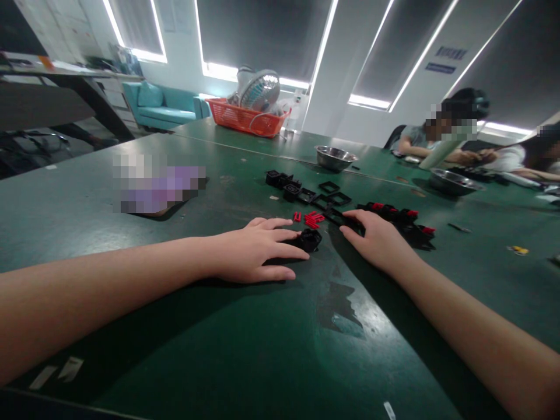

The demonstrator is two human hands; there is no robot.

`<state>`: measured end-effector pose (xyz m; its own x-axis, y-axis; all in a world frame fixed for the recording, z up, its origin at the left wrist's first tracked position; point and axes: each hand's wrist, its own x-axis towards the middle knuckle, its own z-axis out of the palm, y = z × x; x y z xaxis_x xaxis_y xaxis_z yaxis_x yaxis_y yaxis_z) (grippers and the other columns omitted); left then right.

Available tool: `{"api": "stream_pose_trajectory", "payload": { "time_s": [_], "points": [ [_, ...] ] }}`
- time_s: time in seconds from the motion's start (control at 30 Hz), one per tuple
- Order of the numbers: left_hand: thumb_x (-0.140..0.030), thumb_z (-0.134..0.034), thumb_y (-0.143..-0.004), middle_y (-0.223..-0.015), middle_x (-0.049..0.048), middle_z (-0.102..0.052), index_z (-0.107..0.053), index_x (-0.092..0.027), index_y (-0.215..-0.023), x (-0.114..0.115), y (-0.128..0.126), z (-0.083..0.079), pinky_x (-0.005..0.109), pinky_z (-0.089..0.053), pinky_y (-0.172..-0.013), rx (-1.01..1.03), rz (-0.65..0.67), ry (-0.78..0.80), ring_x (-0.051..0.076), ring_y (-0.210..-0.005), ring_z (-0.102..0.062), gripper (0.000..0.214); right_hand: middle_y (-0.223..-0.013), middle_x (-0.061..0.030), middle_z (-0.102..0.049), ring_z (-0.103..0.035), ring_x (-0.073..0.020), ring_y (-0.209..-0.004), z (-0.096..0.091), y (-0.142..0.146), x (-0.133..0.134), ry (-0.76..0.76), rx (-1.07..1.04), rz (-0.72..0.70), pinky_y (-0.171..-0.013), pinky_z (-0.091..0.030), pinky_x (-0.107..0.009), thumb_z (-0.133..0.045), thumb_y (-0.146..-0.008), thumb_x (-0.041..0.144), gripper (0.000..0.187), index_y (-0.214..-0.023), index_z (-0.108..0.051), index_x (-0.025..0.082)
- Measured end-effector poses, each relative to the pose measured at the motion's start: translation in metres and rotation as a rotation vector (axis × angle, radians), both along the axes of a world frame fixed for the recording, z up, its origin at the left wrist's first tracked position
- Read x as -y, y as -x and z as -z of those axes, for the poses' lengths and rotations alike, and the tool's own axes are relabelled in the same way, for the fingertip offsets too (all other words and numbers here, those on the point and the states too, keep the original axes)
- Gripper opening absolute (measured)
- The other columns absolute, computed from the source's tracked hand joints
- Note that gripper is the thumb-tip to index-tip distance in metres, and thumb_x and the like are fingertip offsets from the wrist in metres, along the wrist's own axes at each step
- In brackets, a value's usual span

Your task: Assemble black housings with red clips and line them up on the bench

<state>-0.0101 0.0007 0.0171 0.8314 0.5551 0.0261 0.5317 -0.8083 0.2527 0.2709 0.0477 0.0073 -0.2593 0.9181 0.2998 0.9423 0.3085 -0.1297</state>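
Green table (245, 356), glossy where the light falls and marked by a ragged dark patch (335, 304), fills the lower frame. Mid-frame, the left hand (249, 251) lies with fingers spread apart, their tips at a small black housing (311, 238) just below some red strips (313, 221). Right of centre, the right hand (381, 239) curves its fingers at a black frame (335, 217); whether they clamp it, I cannot tell. Top centre, an orange basket (266, 125) holds a fan (262, 90); upper left, a turquoise sofa (168, 108).
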Motion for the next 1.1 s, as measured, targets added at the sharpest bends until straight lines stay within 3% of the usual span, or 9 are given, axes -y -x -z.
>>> {"api": "stream_pose_trajectory", "payload": {
  "time_s": [0.2,0.73,1.1],
  "points": [
    [-0.047,-0.046,-0.097,-0.152,0.0103,-0.04,-0.053,-0.031,-0.136,-0.0009,0.0025,0.0,0.061,-0.02,-0.114,0.031,0.014,0.018,0.034,-0.147,-0.022,0.043,-0.12,-0.0184,-0.068,-0.062,-0.033,-0.112,-0.0023,0.0021,0.0026,0.023,0.013,0.023,-0.102,-0.046,-0.052,-0.053,-0.086,0.031,0.04,-0.118,-0.064,0.01],
    [-0.032,-0.055,-0.095,-0.136,0.0098,-0.059,-0.065,-0.022,-0.117,0.0005,0.0045,-0.0006,0.052,-0.027,-0.114,0.158,0.105,0.017,0.03,-0.14,-0.037,0.027,-0.116,-0.0169,-0.069,-0.064,-0.0322,-0.11,-0.0006,-0.0009,0.0005,0.007,0.01,-0.017,-0.1,-0.047,-0.052,-0.051,-0.086,0.03,0.036,-0.114,-0.065,0.012],
    [-0.028,-0.049,-0.098,-0.124,0.0054,-0.068,-0.069,-0.022,-0.106,0.0005,0.0059,-0.0005,0.052,-0.025,-0.113,0.202,0.122,0.001,0.03,-0.14,-0.038,0.023,-0.116,-0.0171,-0.069,-0.065,-0.0313,-0.106,-0.0054,0.0043,0.0054,0.03,-0.023,0.037,-0.097,-0.049,-0.049,-0.053,-0.081,0.022,0.04,-0.116,-0.065,0.009]
  ]
}}
